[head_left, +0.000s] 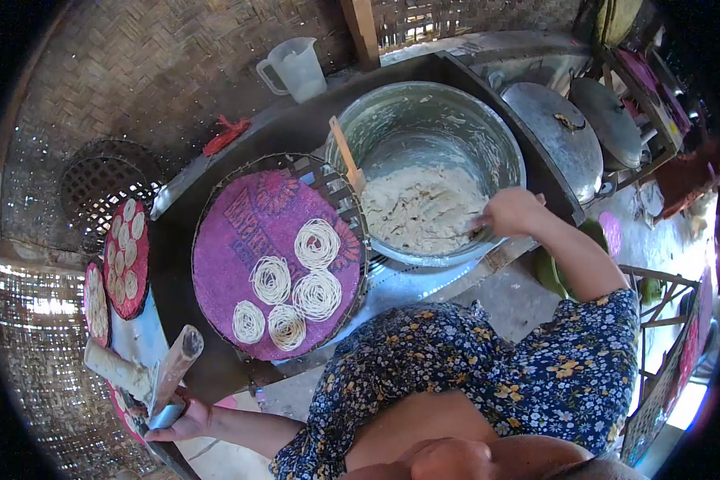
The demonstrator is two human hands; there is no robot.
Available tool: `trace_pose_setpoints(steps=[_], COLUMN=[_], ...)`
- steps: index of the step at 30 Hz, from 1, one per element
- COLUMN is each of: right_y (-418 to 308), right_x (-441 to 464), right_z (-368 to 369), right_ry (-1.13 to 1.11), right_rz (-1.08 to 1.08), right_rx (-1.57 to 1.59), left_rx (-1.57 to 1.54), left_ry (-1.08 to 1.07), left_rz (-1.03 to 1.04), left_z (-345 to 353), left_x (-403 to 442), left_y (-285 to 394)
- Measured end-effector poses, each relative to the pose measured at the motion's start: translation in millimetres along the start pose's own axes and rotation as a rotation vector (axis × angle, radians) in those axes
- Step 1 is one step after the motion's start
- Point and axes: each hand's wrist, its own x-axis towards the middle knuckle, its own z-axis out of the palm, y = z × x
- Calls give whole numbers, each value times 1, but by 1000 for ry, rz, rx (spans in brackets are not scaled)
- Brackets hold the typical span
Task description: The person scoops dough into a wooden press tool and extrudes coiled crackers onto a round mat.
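My left hand (186,421) is wrapped around a noodle press (172,376), a tool with a metal part and thick wooden cylinders, held at the lower left. My right hand (517,213) reaches over the rim of a big metal basin (488,112). Its curled fingers are at the edge of the pale, sticky dough (420,210); the fingertips are partly hidden. A wooden spatula (346,152) leans inside the basin, its blade by the dough. Left of the basin, a round tray with a purple cloth (228,240) carries several coiled noodle nests (317,294).
A plastic measuring jug (296,70) stands behind the basin. Lidded metal pots (556,136) are at the right. More trays of pale rounds (126,256) lean at the left, by a woven basket (108,180). A red plastic bag (226,134) lies on the ledge.
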Motion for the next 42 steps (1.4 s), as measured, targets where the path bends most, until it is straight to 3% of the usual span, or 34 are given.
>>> trace_pose_setpoints(steps=[3, 12, 15, 21, 25, 26, 29, 31, 33, 34, 36, 38, 40, 41, 42], right_y=[-20, -19, -14, 2, 23, 27, 34, 37, 32, 30, 26, 11, -5, -9, -9], right_x=[-7, -7, -16, -38, -56, -61, -85, -95, -106, -109, -112, -124, -125, -128, -124], right_z=[7, 27, 30, 26, 12, 4, -33, -40, -52, -56, -60, -80, -93, -96, -96], right_ry=[16, 19, 52, 123, 233, 270, 193, 197, 277, 332, 420, 482, 516, 535, 573], right_rz=[-63, -123, -86, -106, -234, -280, -237, -256, -346, -442, -517, -578, -584, -581, -609], right_rx=[41, 204, 283, 435, 582, 617, 785, 915, 880, 919, 946, 937, 919, 918, 802], left_rx=[77, 27, 220, 326, 299, 408, 403, 629, 742, 936, 530, 281, 845, 987, 969], left_ry=[120, 10, 269, 242, -132, -108, -355, -480, -573, -851, -845, -651, -902, -1031, -1005], left_rz=[41, -65, 117, 85, -139, -130, -322, -188, -307, -146, -619, -993, -654, -497, -497], left_z=[-1, 8, 31, 33, 26, 41, 54, 67, 87, 83, 67, 91, 128, 146, 148], left_x=[-4, 2, -2, -5, -4, -12, -16, -16, -29, -28, -35, -49, -52, -51, -53], left_y=[5, -11, -24, -25, -32, -44, -64, -91, -115, -131, -179, -208, -208, -199, -204])
